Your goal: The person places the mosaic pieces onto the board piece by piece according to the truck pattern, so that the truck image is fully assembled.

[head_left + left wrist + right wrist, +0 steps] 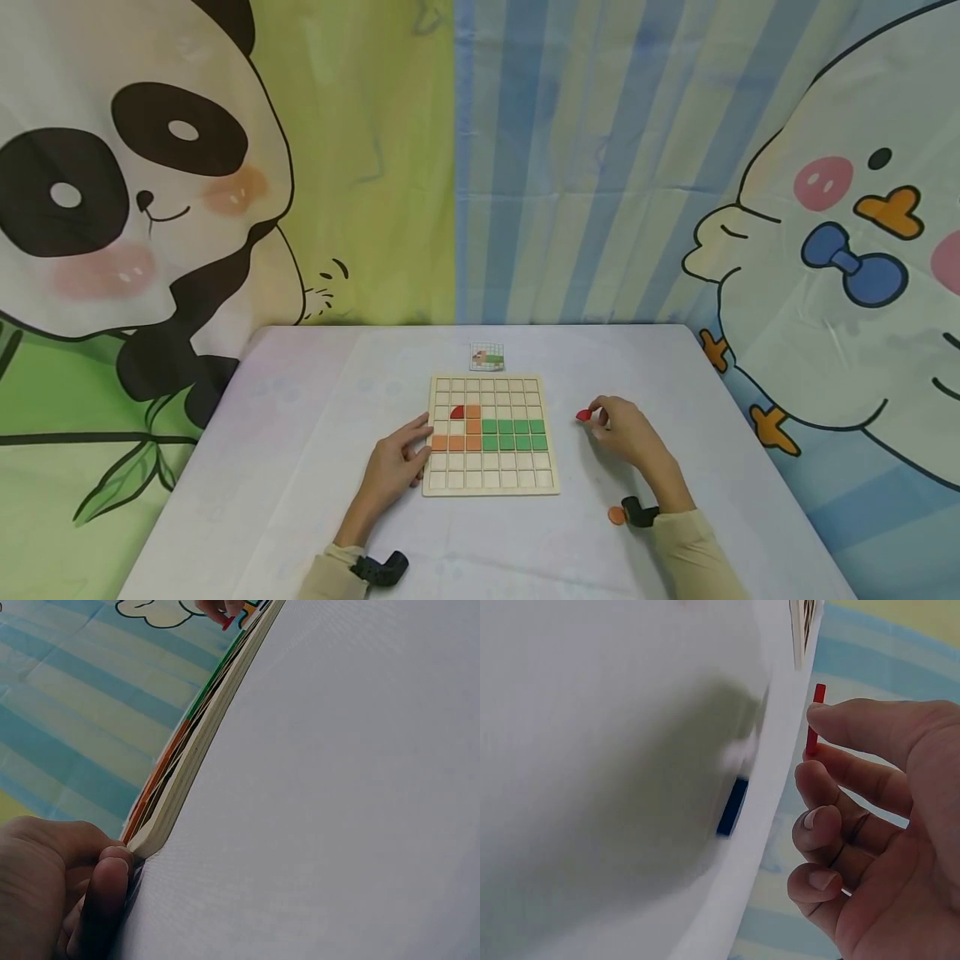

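Observation:
A pale wooden grid board (491, 480) lies on the table, with green and orange squares and a red quarter-round piece (457, 412) set in its cells. My left hand (393, 461) holds the board's left edge, its thumb and finger meeting at the rim (155, 836) in the left wrist view. Right of the board, above the table, my right hand (624, 429) pinches a small red piece (582, 415) between thumb and index finger. The right wrist view shows this red piece (816, 720) edge-on, with the other fingers loosely curled.
Behind the board lies a small picture card (487, 357). An orange disc (617, 516) is on the table beside the right wrist's black camera mount (640, 512). A dark blue bar-shaped item (733, 806) shows on the table in the right wrist view. Printed curtains hang behind the table.

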Available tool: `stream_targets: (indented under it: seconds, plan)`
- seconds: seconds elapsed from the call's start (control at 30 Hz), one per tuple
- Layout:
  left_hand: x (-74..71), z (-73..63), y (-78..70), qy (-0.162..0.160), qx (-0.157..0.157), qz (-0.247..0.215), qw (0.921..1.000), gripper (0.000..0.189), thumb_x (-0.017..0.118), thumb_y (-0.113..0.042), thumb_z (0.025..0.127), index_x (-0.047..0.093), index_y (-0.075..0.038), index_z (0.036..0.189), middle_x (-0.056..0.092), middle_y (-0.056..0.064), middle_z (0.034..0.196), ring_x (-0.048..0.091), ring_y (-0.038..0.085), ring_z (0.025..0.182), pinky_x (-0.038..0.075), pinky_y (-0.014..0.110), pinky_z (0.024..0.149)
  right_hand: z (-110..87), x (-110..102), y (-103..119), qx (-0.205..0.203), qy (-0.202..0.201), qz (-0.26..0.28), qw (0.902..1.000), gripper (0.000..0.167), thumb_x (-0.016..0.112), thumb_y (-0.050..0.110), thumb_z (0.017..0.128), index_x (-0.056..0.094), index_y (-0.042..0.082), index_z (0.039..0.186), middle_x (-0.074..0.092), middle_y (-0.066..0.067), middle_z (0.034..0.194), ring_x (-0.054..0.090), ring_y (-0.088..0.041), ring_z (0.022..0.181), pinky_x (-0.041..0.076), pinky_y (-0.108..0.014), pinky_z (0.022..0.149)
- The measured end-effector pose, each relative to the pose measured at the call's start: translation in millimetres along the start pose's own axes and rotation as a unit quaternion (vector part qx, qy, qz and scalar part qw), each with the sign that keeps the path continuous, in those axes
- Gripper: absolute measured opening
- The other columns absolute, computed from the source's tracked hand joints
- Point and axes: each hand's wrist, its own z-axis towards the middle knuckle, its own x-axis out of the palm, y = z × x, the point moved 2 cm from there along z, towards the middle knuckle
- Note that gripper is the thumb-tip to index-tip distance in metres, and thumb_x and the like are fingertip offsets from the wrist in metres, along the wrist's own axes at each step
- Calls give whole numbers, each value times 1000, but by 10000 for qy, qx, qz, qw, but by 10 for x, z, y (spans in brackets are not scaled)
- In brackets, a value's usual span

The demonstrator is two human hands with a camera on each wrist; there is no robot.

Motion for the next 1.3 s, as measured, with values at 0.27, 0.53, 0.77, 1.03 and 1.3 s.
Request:
stream_targets:
  seconds: [0.27,0.53,0.77,1.03,1.3]
  plan:
    - [2,-1,-6,-45,69,16,10000,40,72,-6,98,71,-6,138,59,3,158,58,8,46,51,25,43,52,105,337,-396,-10,109,9992,22,74,6,93,73,1,115,66,-6,87,54,-18,76,46,-30,64]
    - [-2,0,-6,-32,-46,7,10000,39,72,-7,98,71,-9,137,60,-2,157,59,10,47,51,25,44,98,242,614,-736,66,216,9970,19,77,9,94,74,4,112,64,-3,85,52,-15,73,45,-27,62]
    - [6,-4,-15,-46,64,-7,10000,41,73,-4,97,71,-6,138,60,4,157,58,8,46,51,26,44,162,386,825,-891,211,278,9954,21,78,16,96,75,7,114,61,1,81,52,-13,70,43,-25,60]
    - [6,-2,-5,-70,76,21,9999,41,73,-5,98,70,-6,138,60,3,157,58,8,46,50,25,43,212,508,1047,-1273,326,270,9910,19,75,19,99,74,10,116,59,4,80,51,-10,69,43,-24,60]
    - [11,-8,-10,-81,64,-24,9999,41,73,-4,97,70,-5,138,60,4,157,57,8,46,51,25,43,254,625,1258,-1639,387,198,9855,22,75,21,100,74,8,118,60,4,82,50,-10,71,44,-24,63]
